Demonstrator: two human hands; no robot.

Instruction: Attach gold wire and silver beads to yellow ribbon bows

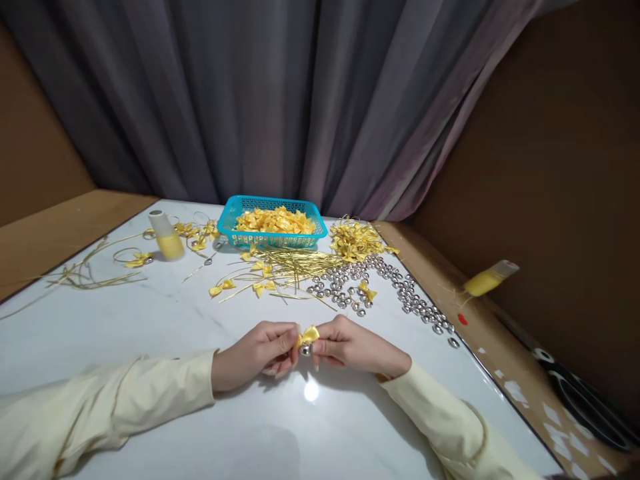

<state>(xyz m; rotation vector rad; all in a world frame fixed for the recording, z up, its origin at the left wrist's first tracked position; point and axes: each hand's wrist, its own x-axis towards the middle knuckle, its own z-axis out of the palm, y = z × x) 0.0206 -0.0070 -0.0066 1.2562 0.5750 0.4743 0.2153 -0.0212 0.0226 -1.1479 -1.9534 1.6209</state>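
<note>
Over the front of the white table, my left hand (265, 350) and my right hand (345, 343) meet around a small yellow ribbon bow (311, 334). Both hands pinch it between thumb and fingers, one from each side. A shiny silver bell (306, 349) sits just under the bow, between the fingertips. Whether a cord joins bow and bell cannot be made out. Beyond the hands lie several loose yellow bows (263, 287), a bundle of gold cords (300, 262) and many silver bells (345, 275).
A turquoise basket (273, 241) of yellow bows stands at the back, beside a pile of bows with cords (357, 239). A yellow spool (169, 239) stands left; another spool (490, 279) lies right. Black-handled scissors (585, 400) and paper scraps (516, 393) lie beyond the table's right edge.
</note>
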